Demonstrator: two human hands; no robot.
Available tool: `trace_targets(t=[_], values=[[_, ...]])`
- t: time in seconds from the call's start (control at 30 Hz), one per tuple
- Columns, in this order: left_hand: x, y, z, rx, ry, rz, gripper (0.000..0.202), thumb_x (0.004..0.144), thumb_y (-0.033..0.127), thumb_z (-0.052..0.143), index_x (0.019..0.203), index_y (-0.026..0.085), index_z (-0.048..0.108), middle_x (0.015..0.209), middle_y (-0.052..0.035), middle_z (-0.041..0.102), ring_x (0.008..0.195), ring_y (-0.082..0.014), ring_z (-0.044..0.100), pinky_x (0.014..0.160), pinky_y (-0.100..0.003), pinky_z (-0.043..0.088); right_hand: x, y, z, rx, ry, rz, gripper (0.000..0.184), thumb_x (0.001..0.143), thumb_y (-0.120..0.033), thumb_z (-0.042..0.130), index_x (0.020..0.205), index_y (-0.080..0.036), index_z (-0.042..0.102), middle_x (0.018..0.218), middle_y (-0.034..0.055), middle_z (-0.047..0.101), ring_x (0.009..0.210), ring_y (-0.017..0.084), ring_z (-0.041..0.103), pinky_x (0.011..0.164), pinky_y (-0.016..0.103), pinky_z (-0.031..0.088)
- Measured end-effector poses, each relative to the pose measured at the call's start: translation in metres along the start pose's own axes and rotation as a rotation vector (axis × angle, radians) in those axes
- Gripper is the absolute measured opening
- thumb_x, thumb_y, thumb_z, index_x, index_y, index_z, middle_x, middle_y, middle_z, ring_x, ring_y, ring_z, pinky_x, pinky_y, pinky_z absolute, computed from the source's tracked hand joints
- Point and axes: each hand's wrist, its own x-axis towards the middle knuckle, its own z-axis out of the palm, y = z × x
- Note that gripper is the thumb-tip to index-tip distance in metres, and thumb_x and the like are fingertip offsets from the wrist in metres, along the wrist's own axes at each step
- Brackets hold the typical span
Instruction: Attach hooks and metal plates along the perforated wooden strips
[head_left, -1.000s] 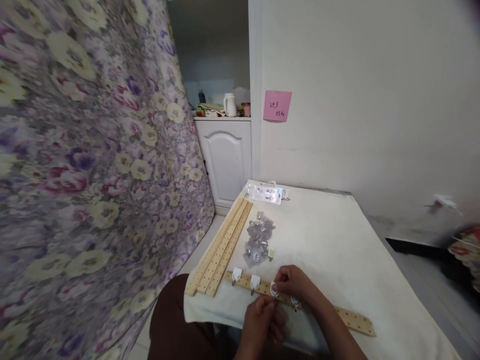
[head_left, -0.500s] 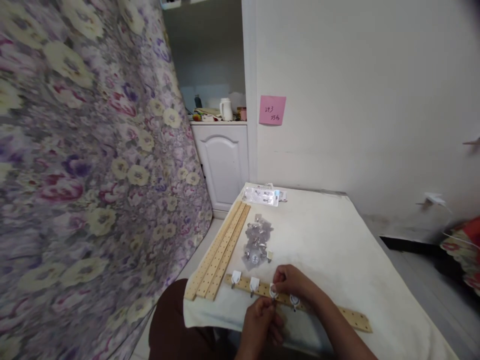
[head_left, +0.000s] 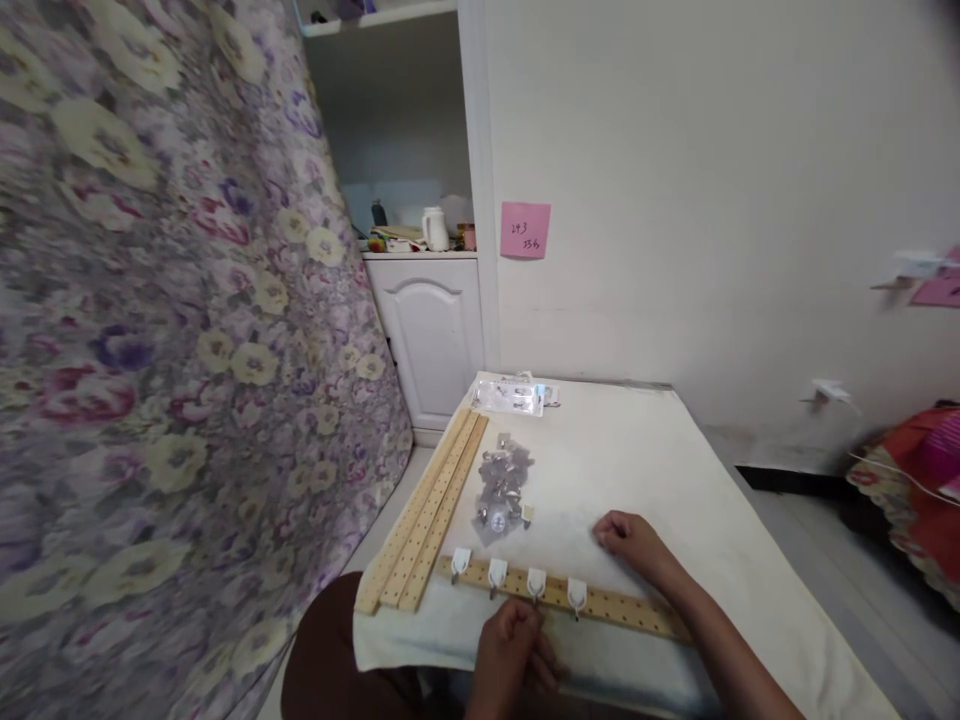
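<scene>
A perforated wooden strip [head_left: 630,612] lies across the near part of the table with several white hooks on it, among them a white hook [head_left: 536,582] just above my left hand [head_left: 512,645]. The fingers of that hand are curled together by the strip's near edge, and what they hold, if anything, is hidden. My right hand [head_left: 630,538] rests closed on the cloth beyond the strip, apart from the hooks; whatever may be inside it cannot be made out. A pile of small clear packets [head_left: 501,490] with metal parts sits left of it.
Several more perforated wooden strips [head_left: 424,520] lie side by side along the table's left edge. Clear plastic packaging [head_left: 510,396] is at the far end of the white tablecloth [head_left: 637,450]. A floral curtain [head_left: 187,350] hangs on the left.
My right hand has left the third hook and moved right and away, onto the cloth beyond the strip. My left hand stays by the strip's near edge. The view has shifted slightly.
</scene>
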Motion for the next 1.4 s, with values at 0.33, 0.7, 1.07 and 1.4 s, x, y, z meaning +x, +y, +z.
trace_targets(t=[0.33, 0.7, 1.07, 1.4], values=[[0.007, -0.011, -0.006, 0.000, -0.037, -0.044, 0.045, 0.064, 0.065, 0.055, 0.071, 0.023, 0.041, 0.046, 0.0044, 0.062, 0.033, -0.0127, 0.055, 0.034, -0.020, 0.028, 0.036, -0.044, 0.058, -0.090, -0.043, -0.091, 0.011, 0.065, -0.016, 0.060, 0.076, -0.018, 0.064, 0.068, -0.0014, 0.063, 0.065, 0.012, 0.055, 0.061, 0.020, 0.039], [0.012, -0.022, -0.012, 0.030, -0.018, 0.007, 0.047, 0.063, 0.068, 0.055, 0.069, 0.023, 0.043, 0.043, 0.0041, 0.060, 0.032, -0.0111, 0.050, 0.035, -0.020, 0.025, 0.051, -0.057, 0.080, -0.238, -0.052, -0.092, 0.008, 0.070, -0.016, 0.057, 0.072, -0.019, 0.064, 0.071, -0.0003, 0.065, 0.068, 0.012, 0.055, 0.060, 0.020, 0.034], [0.001, -0.007, -0.008, -0.061, -0.090, -0.011, 0.041, 0.067, 0.060, 0.057, 0.072, 0.022, 0.042, 0.048, 0.0052, 0.062, 0.034, -0.0118, 0.055, 0.035, -0.020, 0.031, 0.035, -0.057, 0.044, -0.248, -0.069, -0.087, 0.010, 0.076, -0.017, 0.052, 0.073, -0.018, 0.061, 0.074, 0.0013, 0.064, 0.071, 0.013, 0.054, 0.063, 0.021, 0.035], [-0.029, 0.006, 0.025, 0.169, -0.270, -0.028, 0.023, 0.068, 0.039, 0.060, 0.066, 0.018, 0.053, 0.046, 0.0059, 0.052, 0.041, -0.0050, 0.041, 0.044, -0.019, 0.024, -0.055, -0.030, -0.025, -0.261, -0.160, -0.020, 0.011, 0.071, -0.016, 0.050, 0.064, -0.018, 0.058, 0.065, 0.0004, 0.061, 0.063, 0.013, 0.051, 0.056, 0.022, 0.032]])
